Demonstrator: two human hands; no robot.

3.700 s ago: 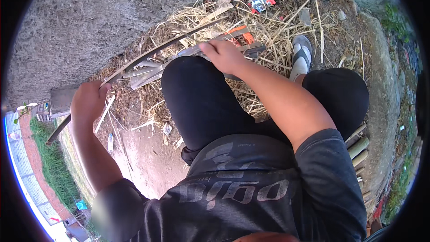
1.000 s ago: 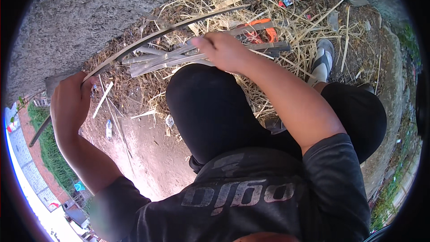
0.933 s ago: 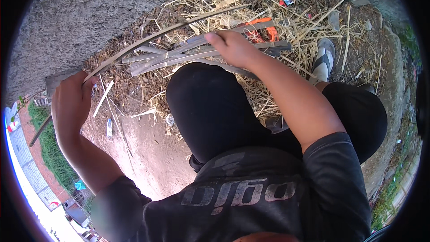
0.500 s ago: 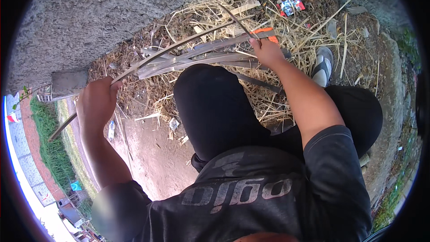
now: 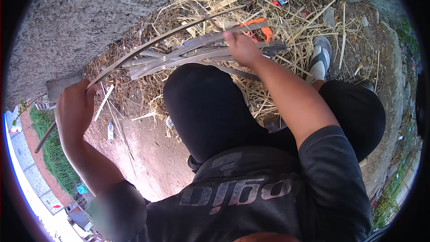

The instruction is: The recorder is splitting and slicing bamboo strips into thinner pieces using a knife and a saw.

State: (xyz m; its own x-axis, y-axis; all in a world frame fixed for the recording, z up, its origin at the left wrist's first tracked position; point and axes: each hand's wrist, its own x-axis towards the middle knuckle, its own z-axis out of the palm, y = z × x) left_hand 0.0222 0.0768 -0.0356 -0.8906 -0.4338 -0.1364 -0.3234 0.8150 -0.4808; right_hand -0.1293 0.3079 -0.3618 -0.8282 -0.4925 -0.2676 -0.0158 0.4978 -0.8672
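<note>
Left hand (image 5: 74,110) is clenched on the end of a long bamboo strip (image 5: 152,47) that arcs up over the straw pile (image 5: 304,22). Right hand (image 5: 242,47) presses down, fingers closed, on a bundle of split bamboo strips (image 5: 197,54) lying on the straw, just above the raised knee (image 5: 201,94). An orange-handled tool (image 5: 262,29) sits just beside the right hand.

Left hand (image 5: 75,110) fisted, raised; right hand (image 5: 242,48) outstretched.
</note>
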